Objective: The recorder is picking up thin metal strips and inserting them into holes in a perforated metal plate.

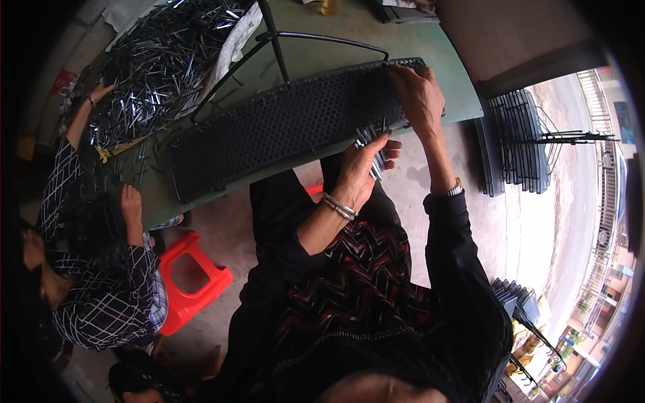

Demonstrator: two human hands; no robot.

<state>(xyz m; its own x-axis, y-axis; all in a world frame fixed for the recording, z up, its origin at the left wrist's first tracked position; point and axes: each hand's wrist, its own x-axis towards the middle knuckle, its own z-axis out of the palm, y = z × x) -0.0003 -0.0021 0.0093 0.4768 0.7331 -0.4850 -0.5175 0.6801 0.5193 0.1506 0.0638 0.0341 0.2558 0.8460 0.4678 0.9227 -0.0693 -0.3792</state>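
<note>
A long black perforated panel (pixel 269 124), closely dotted with holes, lies across the green table in front of me. A black bent rod frame (pixel 322 38) rises from its far side. My left hand (pixel 363 168) is closed around a bundle of thin, shiny dark strips (pixel 376 163), just off the panel's near edge. At the panel's right end my right hand (pixel 420 101) bends down with its fingers pressed together on the surface. What is between those fingertips, if anything, is hidden.
A big heap of loose dark strips (pixel 158 74) lies on a white sack at the far left. At the left, a co-worker's hands (pixel 132 205) are over the green table (pixel 457 87). A red stool (pixel 195 282) stands below. Black racks (pixel 521 141) are stacked at the right.
</note>
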